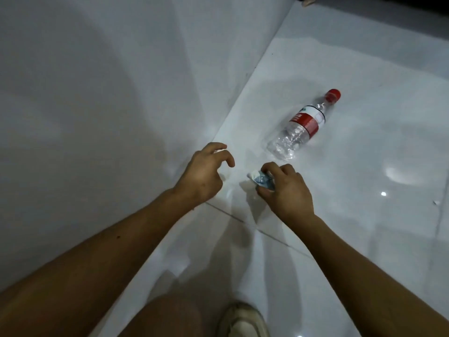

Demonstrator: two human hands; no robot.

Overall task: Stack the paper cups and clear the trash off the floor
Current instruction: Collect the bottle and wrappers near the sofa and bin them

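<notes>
My right hand (286,188) is closed around a crumpled white and blue wrapper (261,180), low over the glossy white floor. My left hand (206,171) hovers to its left with fingers curled apart; a small white scrap (220,151) shows at its fingertips, and I cannot tell whether the hand grips it. An empty clear plastic bottle (303,125) with a red cap and red label lies on its side on the floor, just beyond my right hand. No paper cups are in sight.
A white wall (97,93) rises on the left and meets the tiled floor (364,215) along a diagonal line. My knee and a light shoe (243,322) are at the bottom edge. A tiny white scrap (436,202) lies at the far right.
</notes>
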